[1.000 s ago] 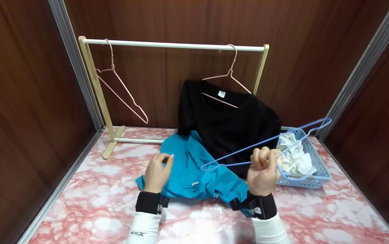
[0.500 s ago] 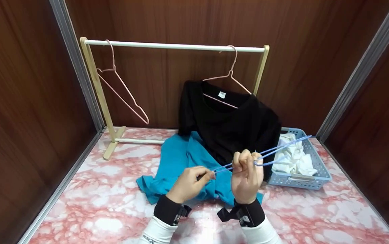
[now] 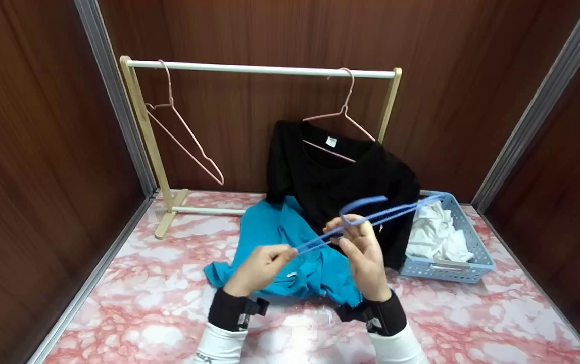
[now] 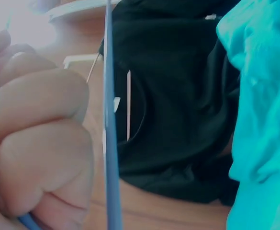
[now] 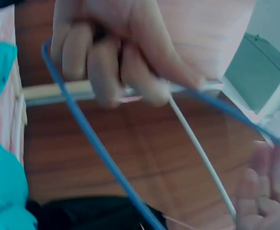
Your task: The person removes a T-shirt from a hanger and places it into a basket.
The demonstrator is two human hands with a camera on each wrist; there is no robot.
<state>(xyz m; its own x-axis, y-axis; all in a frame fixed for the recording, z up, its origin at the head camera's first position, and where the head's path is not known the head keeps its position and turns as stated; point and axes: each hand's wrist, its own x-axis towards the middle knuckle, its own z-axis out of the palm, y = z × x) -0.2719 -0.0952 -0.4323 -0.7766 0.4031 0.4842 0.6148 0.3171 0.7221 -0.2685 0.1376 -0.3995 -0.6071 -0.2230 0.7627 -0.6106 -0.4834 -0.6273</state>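
Note:
A blue clothes hanger [image 3: 366, 200] is held in the air between both hands, edge-on in the head view with its hook toward the top. My left hand [image 3: 264, 265] pinches its left end. Around the middle, by the neck, the curled fingers of my right hand [image 3: 367, 255] hold it. In the right wrist view, thumb and fingertips meet at the hanger's bar [image 5: 221, 104]. Below the hands lies a crumpled teal garment [image 3: 264, 227] on the table. Behind, a black shirt [image 3: 335, 187] hangs on a pink hanger [image 3: 344, 107].
A wooden-legged rack with a white rail [image 3: 259, 69] stands at the back. Another pink hanger [image 3: 186, 129] hangs bare at its left end. To the right is a light blue basket [image 3: 472, 237] with white cloth [image 3: 436, 232] inside. Wood-grain panels [image 3: 32, 167] enclose three sides.
My left hand came in from the left and took the hanger's left end. My right hand moved inward and turned, and the hanger's hook swung from lower right to the top.

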